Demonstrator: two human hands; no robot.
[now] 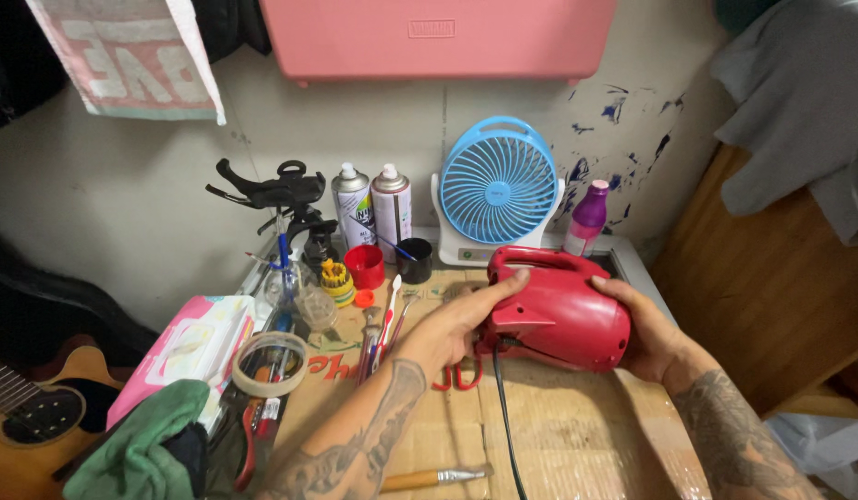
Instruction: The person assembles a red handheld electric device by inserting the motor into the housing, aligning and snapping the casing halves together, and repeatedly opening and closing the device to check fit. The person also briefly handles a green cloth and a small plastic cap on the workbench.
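Observation:
Both of my hands hold a red handheld electric appliance [563,315] with a looped handle, lifted just above the cardboard-covered table [577,435]. My left hand [452,329] grips its left end, thumb up on the handle. My right hand [646,329] cups its right end. A black power cord [503,417] runs from the appliance's left underside down toward me across the cardboard.
Behind stand a blue desk fan [496,185], two spray cans [373,211], a purple bottle [588,218], red and black cups, and a black clamp stand [281,194]. At left lie a tape roll [269,363], brushes, red-handled scissors, a pink wipes pack [193,347], green cloth and a guitar [26,417].

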